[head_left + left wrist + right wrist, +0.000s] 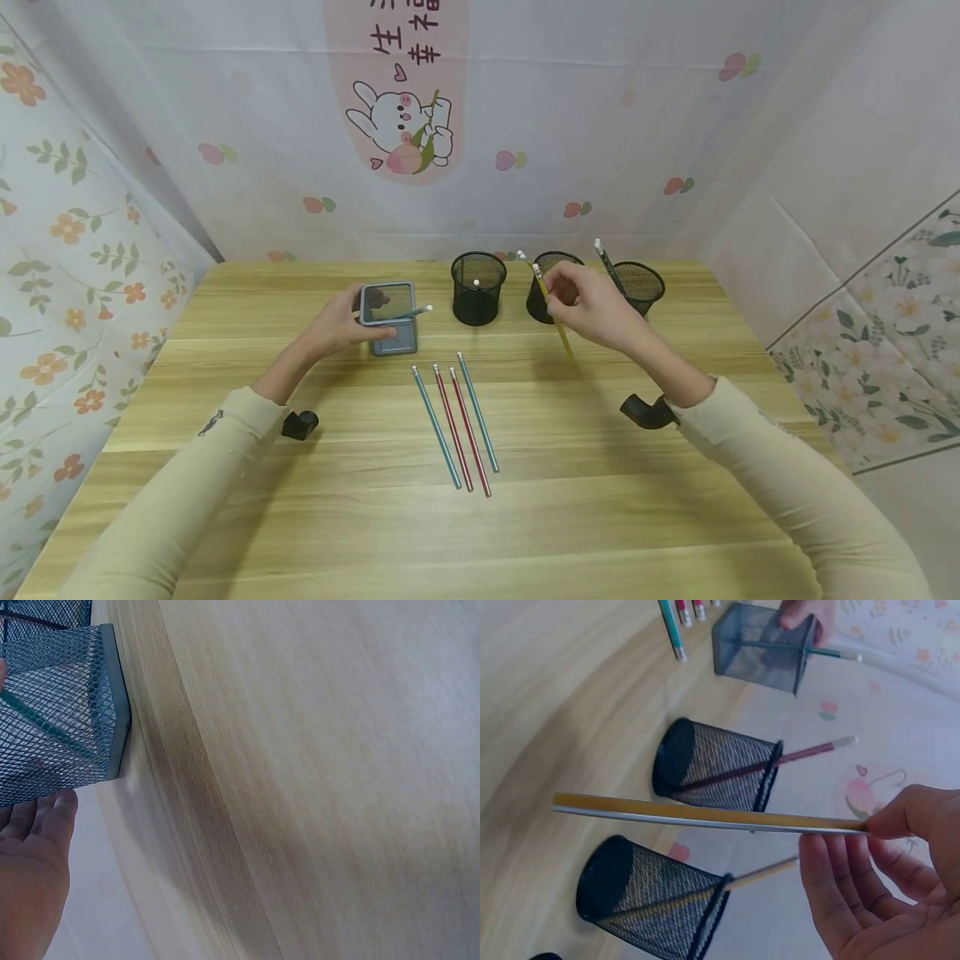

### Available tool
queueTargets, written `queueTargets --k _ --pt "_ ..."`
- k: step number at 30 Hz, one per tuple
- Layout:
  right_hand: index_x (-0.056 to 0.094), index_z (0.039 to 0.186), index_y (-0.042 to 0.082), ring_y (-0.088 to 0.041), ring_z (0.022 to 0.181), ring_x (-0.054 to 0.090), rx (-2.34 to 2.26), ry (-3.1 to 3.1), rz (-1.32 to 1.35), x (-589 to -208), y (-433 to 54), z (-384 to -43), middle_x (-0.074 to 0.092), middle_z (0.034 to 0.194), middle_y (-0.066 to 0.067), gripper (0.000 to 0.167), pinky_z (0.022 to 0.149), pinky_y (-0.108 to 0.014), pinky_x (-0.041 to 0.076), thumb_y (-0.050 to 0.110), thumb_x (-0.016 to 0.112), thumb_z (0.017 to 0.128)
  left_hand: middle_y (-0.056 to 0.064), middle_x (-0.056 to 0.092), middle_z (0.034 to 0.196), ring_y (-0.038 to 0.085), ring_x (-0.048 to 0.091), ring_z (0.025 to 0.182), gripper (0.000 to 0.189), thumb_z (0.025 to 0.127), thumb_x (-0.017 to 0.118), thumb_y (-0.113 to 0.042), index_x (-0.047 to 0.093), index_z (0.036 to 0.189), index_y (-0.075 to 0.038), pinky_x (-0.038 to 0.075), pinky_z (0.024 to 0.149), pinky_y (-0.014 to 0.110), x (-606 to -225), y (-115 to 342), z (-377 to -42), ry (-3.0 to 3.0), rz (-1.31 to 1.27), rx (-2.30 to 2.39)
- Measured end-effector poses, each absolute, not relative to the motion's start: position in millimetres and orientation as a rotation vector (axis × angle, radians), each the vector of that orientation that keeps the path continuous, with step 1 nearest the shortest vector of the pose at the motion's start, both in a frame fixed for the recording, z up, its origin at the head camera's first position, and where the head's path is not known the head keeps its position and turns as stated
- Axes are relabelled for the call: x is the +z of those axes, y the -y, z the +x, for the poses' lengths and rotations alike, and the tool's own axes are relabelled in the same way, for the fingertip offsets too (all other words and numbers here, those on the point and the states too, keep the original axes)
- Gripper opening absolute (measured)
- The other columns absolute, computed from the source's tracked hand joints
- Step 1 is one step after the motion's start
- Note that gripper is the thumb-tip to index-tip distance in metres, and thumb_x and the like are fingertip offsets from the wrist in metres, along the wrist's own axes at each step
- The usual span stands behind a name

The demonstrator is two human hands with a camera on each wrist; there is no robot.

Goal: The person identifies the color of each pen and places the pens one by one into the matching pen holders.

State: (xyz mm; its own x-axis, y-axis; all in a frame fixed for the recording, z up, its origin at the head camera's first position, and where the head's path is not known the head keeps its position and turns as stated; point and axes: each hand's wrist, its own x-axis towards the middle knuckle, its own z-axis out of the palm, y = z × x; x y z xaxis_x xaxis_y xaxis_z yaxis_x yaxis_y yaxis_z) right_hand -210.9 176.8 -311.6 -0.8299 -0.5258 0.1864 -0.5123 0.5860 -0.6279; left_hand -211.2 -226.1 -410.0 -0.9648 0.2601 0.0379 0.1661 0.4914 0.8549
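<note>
From my remote place I see on the head view that the right hand (pixel 592 304) pinches a slim, straight yellow pencil (pixel 561 333) between thumb and fingers, near its eraser end; the pencil slants down in front of the middle one of three round black mesh cups (pixel 476 307). A pale, shiny stripe runs along it in the right wrist view. The left hand (pixel 337 325) grips a grey square holder (pixel 395 337) of open wire mesh, thumb on the front wall and fingers around the far side; a teal pencil (pixel 422 311) leans inside it. The left cup carries a dark red pencil (pixel 806 755), the middle one another yellow pencil (pixel 769 871), the right one a black pencil (pixel 611 267). Two blue pencils (pixel 435 425) and two red pencils (pixel 453 425), glossy with white erasers, lie side by side on the wood-grained surface (pixel 315 517).
</note>
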Motion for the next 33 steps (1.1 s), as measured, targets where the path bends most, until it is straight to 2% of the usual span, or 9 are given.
queueTargets --k 3,12,21,28,33 --pt "0.061 0.105 0.001 -0.020 0.077 0.060 -1.132 -2.823 -0.934 -307 -178 -212 0.064 0.087 -0.007 0.007 0.064 -0.033 0.047 0.002 0.058 0.098 0.026 0.056 0.131 0.041 0.051 0.127 0.079 0.081 0.089 -0.019 0.043 0.140 0.008 0.041 0.106 0.054 -410 226 -211 -2.640 0.370 1.472" --pt "0.057 0.108 -0.004 -0.022 0.084 0.061 -1.291 -2.908 -1.074 -294 -178 -218 0.064 0.094 -0.015 0.008 0.068 -0.024 0.050 0.000 0.057 0.100 0.026 0.054 0.135 0.041 0.049 0.130 0.078 0.083 0.088 -0.019 0.043 0.140 0.008 0.039 0.107 0.055 -411 226 -212 -2.644 0.382 1.464" --pt "0.058 0.110 -0.006 -0.023 0.093 0.064 -1.433 -2.974 -1.218 -286 -177 -225 0.062 0.101 -0.015 0.011 0.079 -0.020 0.053 -0.004 0.057 0.099 0.026 0.056 0.132 0.041 0.051 0.128 0.078 0.082 0.089 -0.019 0.043 0.140 0.008 0.042 0.105 0.054 -411 226 -212 -2.640 0.363 1.464" --pt "0.057 0.110 -0.015 -0.035 0.090 0.064 -1.601 -2.966 -1.377 -281 -170 -221 0.060 0.103 -0.028 0.017 0.077 -0.015 0.050 -0.018 0.054 0.094 0.025 0.056 0.133 0.041 0.051 0.127 0.078 0.081 0.089 -0.017 0.044 0.140 0.007 0.043 0.104 0.054 -410 226 -212 -2.644 0.371 1.468" --pt "0.056 0.109 -0.018 -0.043 0.089 0.063 -1.635 -3.004 -1.405 -279 -167 -219 0.058 0.109 -0.033 0.017 0.075 -0.015 0.050 -0.022 0.053 0.093 0.025 0.056 0.133 0.041 0.051 0.127 0.078 0.081 0.089 -0.016 0.044 0.139 0.008 0.042 0.105 0.054 -410 226 -212 -2.643 0.378 1.478"
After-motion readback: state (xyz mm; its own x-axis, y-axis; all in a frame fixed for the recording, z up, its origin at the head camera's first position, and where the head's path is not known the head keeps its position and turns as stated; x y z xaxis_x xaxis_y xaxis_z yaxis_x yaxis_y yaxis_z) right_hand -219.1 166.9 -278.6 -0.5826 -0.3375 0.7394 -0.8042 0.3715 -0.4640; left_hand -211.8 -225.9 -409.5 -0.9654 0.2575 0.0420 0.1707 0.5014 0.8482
